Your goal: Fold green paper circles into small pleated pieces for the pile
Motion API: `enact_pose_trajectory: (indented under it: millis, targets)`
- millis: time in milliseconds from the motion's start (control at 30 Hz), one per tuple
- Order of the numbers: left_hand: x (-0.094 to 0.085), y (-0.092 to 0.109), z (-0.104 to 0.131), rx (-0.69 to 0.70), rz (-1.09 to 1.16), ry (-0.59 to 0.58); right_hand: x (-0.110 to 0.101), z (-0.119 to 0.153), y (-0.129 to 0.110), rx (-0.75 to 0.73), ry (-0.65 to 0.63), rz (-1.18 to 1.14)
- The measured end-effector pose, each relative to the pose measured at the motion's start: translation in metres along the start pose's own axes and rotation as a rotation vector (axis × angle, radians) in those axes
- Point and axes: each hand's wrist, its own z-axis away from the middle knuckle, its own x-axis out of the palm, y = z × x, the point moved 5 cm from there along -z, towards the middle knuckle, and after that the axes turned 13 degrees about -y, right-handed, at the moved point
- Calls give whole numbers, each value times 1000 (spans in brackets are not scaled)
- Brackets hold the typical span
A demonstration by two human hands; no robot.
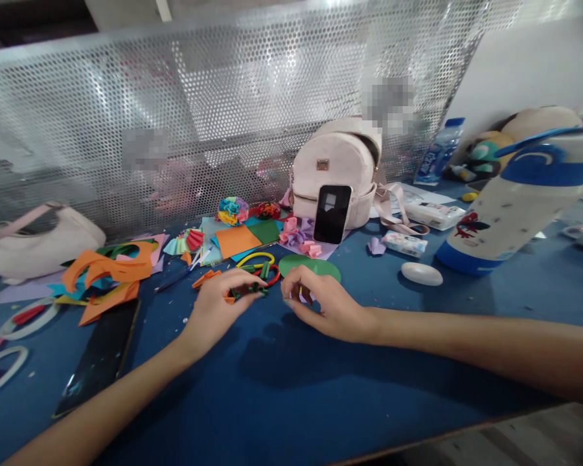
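Observation:
My left hand [221,304] is closed, its thumb and fingertips pinching a small dark green folded paper piece [263,292]. More green shows behind its fingers, and I cannot make out its full shape. Just to the right, my right hand [323,304] hovers above the table with curved fingers; a small gap parts thumb from index finger, and nothing shows between them. Beyond the hands lie a green paper circle [315,265] and scissors with yellow and red handle loops [257,259], partly covered by the left hand.
On the left, orange paper strips [107,268] overlap a dark phone [100,356]. A second phone [333,213] leans against a pale backpack [335,162]. A large bottle [505,213] and white oval object [422,274] stand right. A perforated metal screen [233,97] rises behind the blue table.

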Motion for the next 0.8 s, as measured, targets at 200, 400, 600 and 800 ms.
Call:
enact_pose_trajectory:
  millis: [200, 400, 600, 800]
  targets:
    - [-28, -18, -9, -53, 135, 164, 12, 2, 0, -85, -106, 1]
    - [-21, -26, -12, -121, 341, 143, 12, 3, -1, -118, -124, 73]
    - [-4, -11, -10, -143, 527, 50, 6, -2, -1, -97, -105, 110]
    - [-14, -17, -10, -96, 497, 97, 9, -4, 0, -148, -173, 89]
